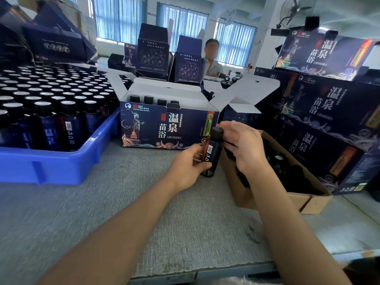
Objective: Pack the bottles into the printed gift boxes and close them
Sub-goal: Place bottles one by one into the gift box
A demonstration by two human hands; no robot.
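Note:
A dark bottle (211,153) with a black cap stands upright on the grey table in front of an open printed gift box (164,128). My left hand (189,163) grips the bottle's lower body. My right hand (242,145) holds the bottle at its cap and neck, fingers curled round it. Several black-capped bottles (148,99) stand inside the gift box, whose white flaps are spread open.
A blue tray (55,163) full of capped bottles sits at the left. A brown carton (304,200) with black caps lies at the right, under my right forearm. Closed printed boxes (329,112) are stacked at the right. A person sits behind the table at the back.

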